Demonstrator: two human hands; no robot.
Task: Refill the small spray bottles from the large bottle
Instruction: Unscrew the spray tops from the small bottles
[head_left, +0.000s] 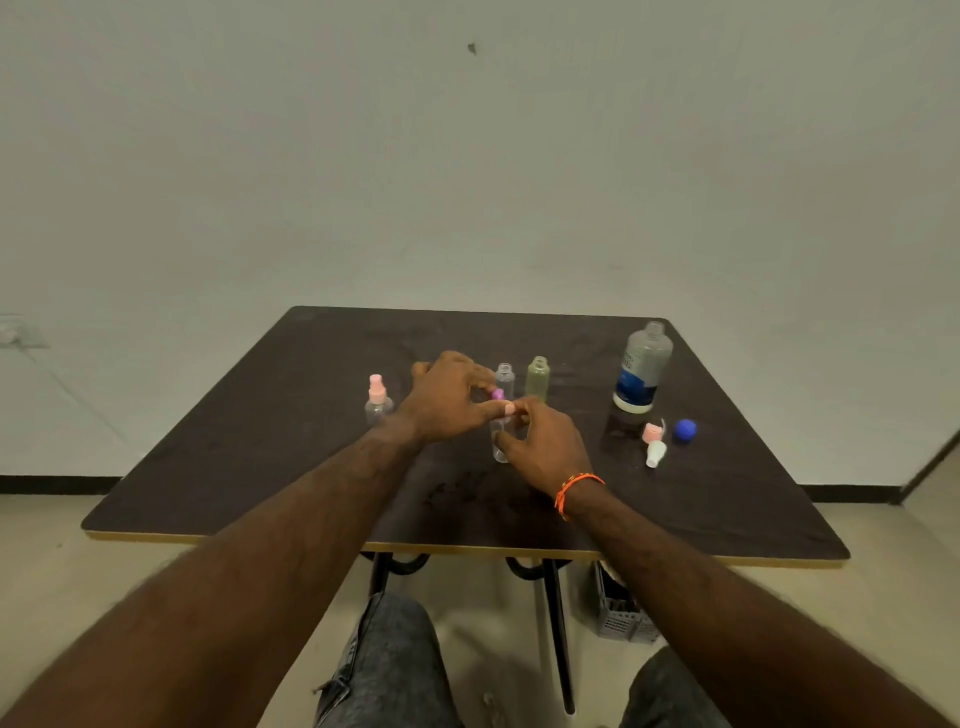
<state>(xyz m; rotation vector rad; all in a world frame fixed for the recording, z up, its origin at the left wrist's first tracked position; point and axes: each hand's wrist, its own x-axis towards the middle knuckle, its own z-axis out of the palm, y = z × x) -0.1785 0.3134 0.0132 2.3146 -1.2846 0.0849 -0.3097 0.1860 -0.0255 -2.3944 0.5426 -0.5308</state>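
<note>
A small clear spray bottle (500, 441) stands at the middle of the dark table (311, 467). My right hand (545, 441) grips its body. My left hand (449, 397) pinches its purple spray top (497, 395) at the neck. Behind stand two open small bottles, one clear (505, 376) and one greenish (537, 376). A small bottle with a pink spray top (377, 402) stands to the left. The large bottle (641, 369) with a blue label stands uncapped at the right.
In front of the large bottle lie its blue cap (684, 429), a pink spray top (653, 432) and a white spray top (655, 453). A grey crate (621, 616) sits on the floor under the table's right side. A wall rises behind the table.
</note>
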